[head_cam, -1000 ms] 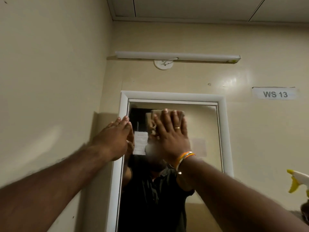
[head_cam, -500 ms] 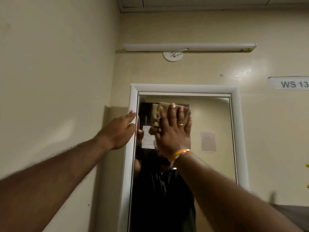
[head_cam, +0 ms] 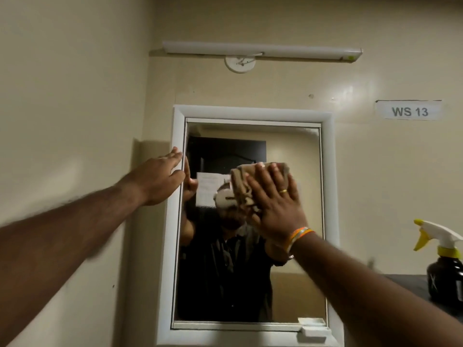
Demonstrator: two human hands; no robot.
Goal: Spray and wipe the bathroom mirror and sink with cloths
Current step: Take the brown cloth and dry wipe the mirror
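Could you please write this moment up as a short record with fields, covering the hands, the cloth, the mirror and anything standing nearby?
setting: cream bathroom wall with a white-framed mirror
right hand: fingers spread flat, pressing a beige cloth against the upper half of the glass
left hand: open, fingers straight, resting on the mirror frame's left edge
spray bottle: dark body, white and yellow trigger head, upright on a dark surface at far right, untouched
above mirror: unlit tube light
wall label: reads WS 13
sink: not in view

Bare forearms; gold ring [head_cam: 283, 191] on right finger; orange-and-white wristbands [head_cam: 299, 234] at right wrist.
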